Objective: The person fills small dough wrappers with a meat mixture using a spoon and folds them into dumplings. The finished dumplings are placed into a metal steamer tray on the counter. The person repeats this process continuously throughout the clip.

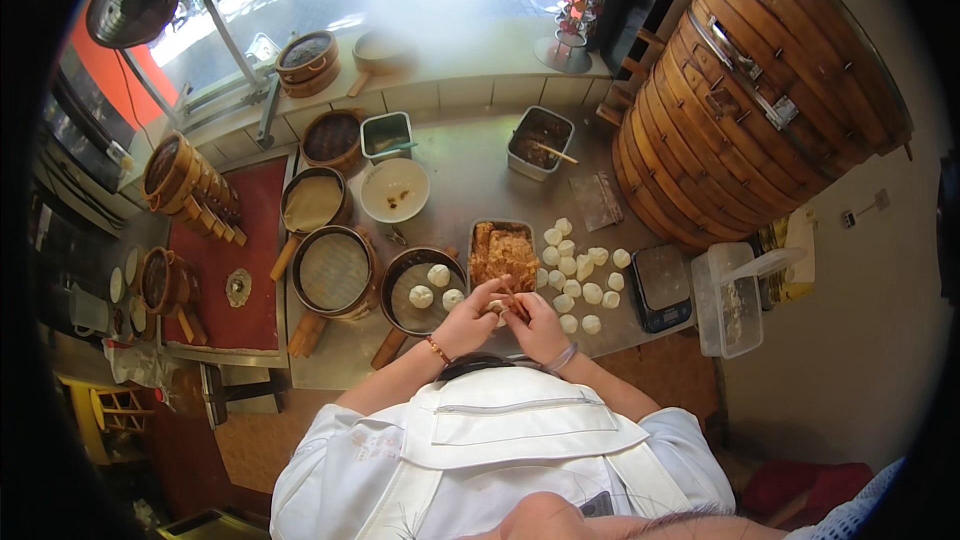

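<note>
My left hand (472, 321) cups a small filled dough bun (495, 307), largely hidden by the fingers. Close against it, my right hand (538, 324) pinches the bun's edge and holds a thin brown stick (514, 301). Just beyond both hands is a metal tray of orange-brown filling (504, 251). To the left, a bamboo steamer basket (411, 315) with a liner carries three pleated buns (438, 275). Several pale dough pieces (571, 288) lie loose on the steel counter at the right.
A digital scale (660, 289) and a clear plastic box (727, 307) stand right of the dough. Tall stacked bamboo steamers (742, 105) rise behind them. More steamer baskets (332, 274), a white bowl (395, 191) and a metal container of dark filling (538, 142) sit farther back.
</note>
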### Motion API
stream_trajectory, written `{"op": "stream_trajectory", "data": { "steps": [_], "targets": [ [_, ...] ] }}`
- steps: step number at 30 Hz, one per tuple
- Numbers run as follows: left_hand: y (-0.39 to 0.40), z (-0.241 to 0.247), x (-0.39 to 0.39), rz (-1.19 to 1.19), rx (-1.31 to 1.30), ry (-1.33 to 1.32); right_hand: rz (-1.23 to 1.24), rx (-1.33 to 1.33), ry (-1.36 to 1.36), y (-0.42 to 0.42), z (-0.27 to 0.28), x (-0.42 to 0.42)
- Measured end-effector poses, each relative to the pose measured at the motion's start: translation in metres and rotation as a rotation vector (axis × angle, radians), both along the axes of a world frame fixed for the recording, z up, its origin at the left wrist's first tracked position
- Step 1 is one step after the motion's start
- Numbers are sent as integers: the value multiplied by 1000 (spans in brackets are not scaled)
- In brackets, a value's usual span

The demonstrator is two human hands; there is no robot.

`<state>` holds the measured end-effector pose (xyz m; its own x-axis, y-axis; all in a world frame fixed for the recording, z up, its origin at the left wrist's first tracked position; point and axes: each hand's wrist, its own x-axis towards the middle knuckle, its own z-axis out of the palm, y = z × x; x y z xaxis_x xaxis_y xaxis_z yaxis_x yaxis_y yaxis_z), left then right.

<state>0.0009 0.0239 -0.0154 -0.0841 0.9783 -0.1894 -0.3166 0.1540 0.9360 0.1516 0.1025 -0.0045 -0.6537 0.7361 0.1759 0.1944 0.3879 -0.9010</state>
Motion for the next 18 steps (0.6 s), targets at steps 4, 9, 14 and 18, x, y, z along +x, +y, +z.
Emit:
{"op": "stream_trajectory", "data": {
  "steps": [4, 9, 14, 18],
  "targets": [
    [-3, -3, -6, 114, -159, -310, -17, -13, -89, 5, -1, 5],
    [-4, -13, 1, 108, -181, -333, -52, -295, 9, 1, -2, 2],
    [-4, -21, 5, 105, -165, -16, 13, 162, -113, 4, -3, 4],
    [-4, -8, 6, 108, -105, 175, -7, 149, -37, 2, 0, 1]
  ]
}}
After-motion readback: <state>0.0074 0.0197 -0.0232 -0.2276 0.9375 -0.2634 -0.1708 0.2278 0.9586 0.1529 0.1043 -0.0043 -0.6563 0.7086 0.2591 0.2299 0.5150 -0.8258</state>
